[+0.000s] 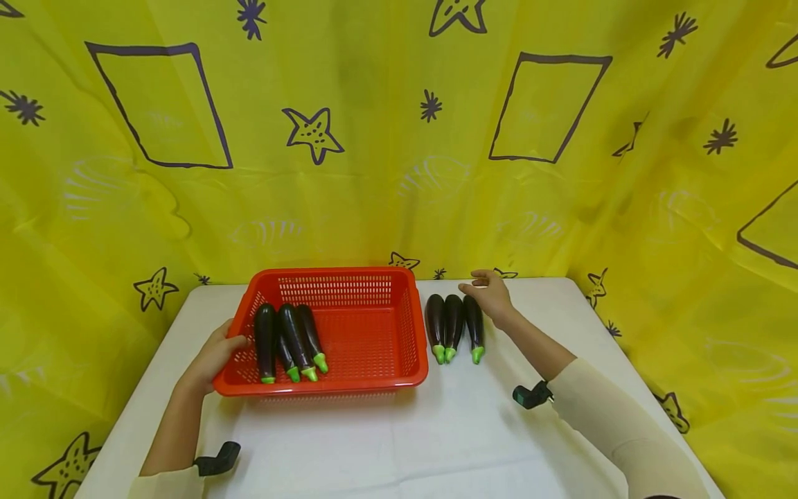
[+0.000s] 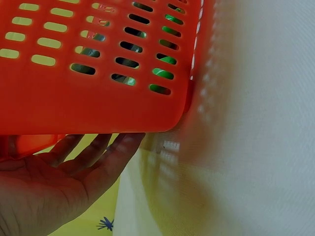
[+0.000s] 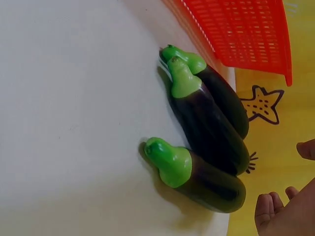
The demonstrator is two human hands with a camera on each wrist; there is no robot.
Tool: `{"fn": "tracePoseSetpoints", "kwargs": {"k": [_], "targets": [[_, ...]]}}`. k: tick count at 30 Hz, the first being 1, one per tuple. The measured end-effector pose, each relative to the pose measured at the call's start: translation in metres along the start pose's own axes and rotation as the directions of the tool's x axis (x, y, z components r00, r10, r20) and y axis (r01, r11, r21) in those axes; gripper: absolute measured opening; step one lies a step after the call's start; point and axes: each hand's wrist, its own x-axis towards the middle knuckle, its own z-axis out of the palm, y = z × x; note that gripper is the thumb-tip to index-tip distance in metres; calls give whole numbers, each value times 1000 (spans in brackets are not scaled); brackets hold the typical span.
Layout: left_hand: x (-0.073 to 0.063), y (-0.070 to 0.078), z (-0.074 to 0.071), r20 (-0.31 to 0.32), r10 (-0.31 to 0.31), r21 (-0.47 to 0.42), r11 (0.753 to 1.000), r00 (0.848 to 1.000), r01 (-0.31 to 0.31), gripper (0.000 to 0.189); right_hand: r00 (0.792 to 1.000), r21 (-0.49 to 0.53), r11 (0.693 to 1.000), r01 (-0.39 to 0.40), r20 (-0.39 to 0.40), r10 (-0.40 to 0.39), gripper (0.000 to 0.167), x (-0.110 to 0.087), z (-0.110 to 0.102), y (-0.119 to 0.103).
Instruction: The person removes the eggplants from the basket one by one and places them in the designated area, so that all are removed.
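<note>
I had my left hand (image 1: 210,357) gripping the red plastic basket's (image 1: 368,339) nine-o'clock side, four eggplants (image 1: 296,338) within; at its three o'clock, my right hand (image 1: 492,296) hovered, thumb and fingers apart, near three eggplants (image 1: 454,322).

Yellow curtain (image 1: 368,208), dark starfish prints (image 1: 314,135); white tabletop (image 1: 436,436)

- 1 white table (image 1: 467,430)
- 1 red basket (image 1: 368,333)
- 7 eggplants (image 1: 454,322) total: 4 in the basket, 3 on the table
- 7 green caps (image 1: 478,355), one per eggplant
- 2 hands: 1 left hand (image 1: 212,353), 1 right hand (image 1: 492,298)
- 2 pale sleeves (image 1: 617,416)
- 2 dark wrist devices (image 1: 218,459), 1 per side
</note>
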Motion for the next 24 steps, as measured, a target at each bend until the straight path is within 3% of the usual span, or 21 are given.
{"fn": "tracePoseSetpoints", "kwargs": {"k": [6,12,24], "targets": [[1,-2,0,3,-3,-5,1000,1000,3,55,1000,22,1000,20,18,-21,59,-5,10,-7],[3,-3,-2,6,1,-4,1000,1000,-1,54,993,84,994,70,87,-78,60,-7,18,-17],[1,0,-1,3,4,-3,1000,1000,-4,56,954,184,967,176,209,-214,51,-9,32,-35]]}}
